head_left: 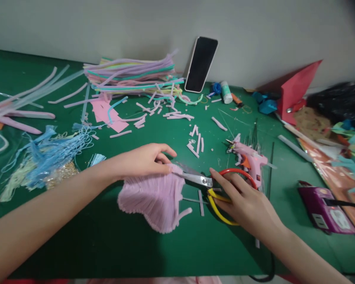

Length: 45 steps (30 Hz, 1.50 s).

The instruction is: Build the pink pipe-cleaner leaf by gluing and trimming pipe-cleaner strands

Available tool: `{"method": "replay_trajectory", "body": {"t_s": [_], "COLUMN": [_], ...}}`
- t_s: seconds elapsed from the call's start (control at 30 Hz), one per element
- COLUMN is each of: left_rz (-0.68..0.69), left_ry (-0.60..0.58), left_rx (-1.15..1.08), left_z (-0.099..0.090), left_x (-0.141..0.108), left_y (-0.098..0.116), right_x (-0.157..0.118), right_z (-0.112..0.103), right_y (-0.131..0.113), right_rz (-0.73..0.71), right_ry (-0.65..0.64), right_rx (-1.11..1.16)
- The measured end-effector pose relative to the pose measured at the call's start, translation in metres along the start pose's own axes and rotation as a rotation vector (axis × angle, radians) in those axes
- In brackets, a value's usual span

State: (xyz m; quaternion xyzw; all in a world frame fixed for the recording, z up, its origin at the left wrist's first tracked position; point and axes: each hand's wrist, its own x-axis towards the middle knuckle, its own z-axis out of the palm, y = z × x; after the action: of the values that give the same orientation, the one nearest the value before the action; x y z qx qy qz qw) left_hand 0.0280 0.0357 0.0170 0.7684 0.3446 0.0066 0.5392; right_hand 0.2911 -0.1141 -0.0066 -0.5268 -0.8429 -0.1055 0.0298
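Note:
A pale lilac piece made of pipe cleaners set side by side (154, 201) is held above the green table. My left hand (144, 159) grips its upper edge, thumb and fingers closed at the top right corner. My right hand (242, 197) has its fingers through the red and yellow handles of a pair of scissors (205, 181). The blades are parted and reach the piece's top right corner, close to my left fingertips. One lilac strand (185, 213) sticks out from the lower right side. A cut lilac strip (201, 203) lies beneath the scissors.
A bundle of coloured pipe cleaners (133, 75) lies at the back, with several cut bits in front. A phone (201, 65) leans on the wall. Blue tassels (56, 148) lie left. A pink glue gun (250, 157) and a purple corded box (325, 209) are right.

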Motion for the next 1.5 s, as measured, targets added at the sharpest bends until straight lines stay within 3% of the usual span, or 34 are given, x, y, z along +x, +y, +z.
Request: {"method": "replay_trajectory", "body": {"t_s": [0.2, 0.43, 0.7, 1.1, 1.5], "left_rz": [0.015, -0.007, -0.026, -0.054, -0.090], "left_ry": [-0.185, -0.400, -0.372, -0.460, -0.359], "left_rx": [-0.222, -0.515, -0.637, -0.854, -0.941], "left_z": [-0.010, -0.014, -0.016, -0.014, -0.013], "left_x": [0.010, 0.012, 0.010, 0.015, 0.017], "left_y": [0.007, 0.000, -0.005, -0.018, -0.017], "right_x": [-0.001, 0.005, 0.016, 0.019, 0.056], "right_z": [-0.007, -0.016, -0.023, -0.016, -0.035], "right_y": [0.004, 0.017, 0.019, 0.024, 0.035], "right_rz": [0.015, -0.058, -0.088, -0.094, -0.354], "right_ry": [0.106, 0.091, 0.104, 0.118, 0.196], "right_rx": [-0.032, -0.072, -0.124, -0.208, -0.495]}}
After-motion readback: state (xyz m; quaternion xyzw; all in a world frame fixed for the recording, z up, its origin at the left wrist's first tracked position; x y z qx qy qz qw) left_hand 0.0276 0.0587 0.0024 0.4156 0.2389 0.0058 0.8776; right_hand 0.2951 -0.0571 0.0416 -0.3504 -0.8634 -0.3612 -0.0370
